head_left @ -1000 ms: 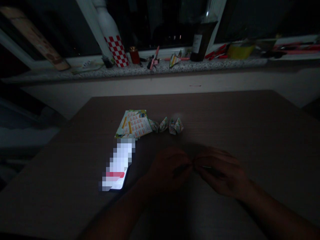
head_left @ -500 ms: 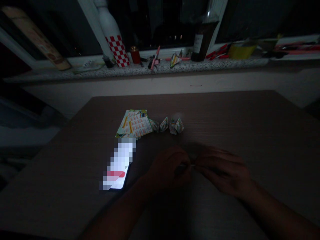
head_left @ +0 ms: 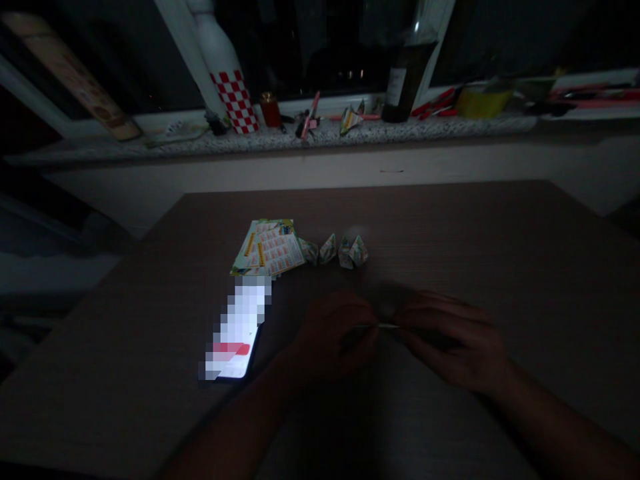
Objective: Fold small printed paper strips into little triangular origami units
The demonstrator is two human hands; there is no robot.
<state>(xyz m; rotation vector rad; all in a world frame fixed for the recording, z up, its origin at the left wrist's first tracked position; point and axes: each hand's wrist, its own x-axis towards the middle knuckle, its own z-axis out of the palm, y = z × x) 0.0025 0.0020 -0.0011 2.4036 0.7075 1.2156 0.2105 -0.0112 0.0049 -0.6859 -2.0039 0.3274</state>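
Note:
The scene is very dark. My left hand [head_left: 336, 333] and my right hand [head_left: 445, 340] meet fingertip to fingertip low over the brown table [head_left: 500, 253], both pinching a small piece of paper [head_left: 385, 326], of which only a thin pale edge shows between them. Beyond my hands lie several small folded paper pieces [head_left: 340, 251] in a row. To their left rests a stack of printed calendar sheets [head_left: 267, 248]. A lit phone [head_left: 235, 330] lies face up left of my left hand.
A stone windowsill [head_left: 320, 137] runs along the back, holding a white bottle with red checks [head_left: 225, 73], a dark glass bottle [head_left: 405, 77], a small red jar [head_left: 271, 110], pens, another folded paper piece [head_left: 350, 120] and a yellow tape roll [head_left: 483, 100].
My hands have drawn slightly apart, so a thin pale edge of the paper now shows between the fingertips. Nothing else on the table has moved.

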